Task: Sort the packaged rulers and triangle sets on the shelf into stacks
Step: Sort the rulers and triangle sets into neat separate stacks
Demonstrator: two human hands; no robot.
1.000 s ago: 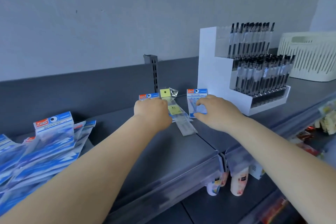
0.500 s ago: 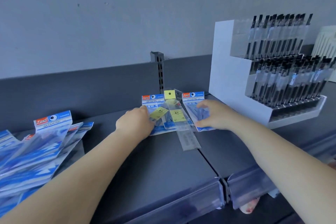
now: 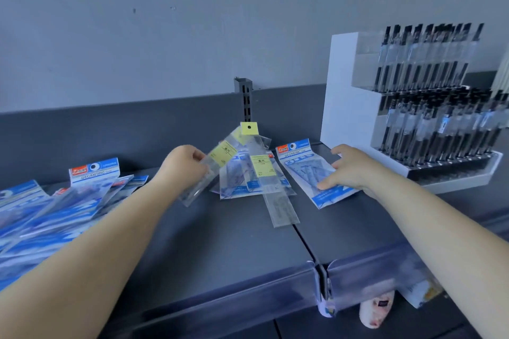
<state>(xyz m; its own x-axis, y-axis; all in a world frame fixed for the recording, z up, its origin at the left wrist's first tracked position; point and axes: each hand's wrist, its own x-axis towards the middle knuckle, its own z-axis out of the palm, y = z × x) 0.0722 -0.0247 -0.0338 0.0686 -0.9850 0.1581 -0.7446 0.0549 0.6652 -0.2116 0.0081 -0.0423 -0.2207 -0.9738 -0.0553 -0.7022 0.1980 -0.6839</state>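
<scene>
Head view: two bare arms reach over a grey shelf scattered with packaged rulers and triangle sets.

The left hand pinches a clear ruler pack, tilted off the shelf. The right hand, fingers spread flat, presses a blue triangle set beside the middle pile.

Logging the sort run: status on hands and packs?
Left hand pinches a clear ruler pack, lifted off the mixed pile. Right hand flat on a blue triangle set, beside the pile. Pen display close right, not blocking.
</scene>
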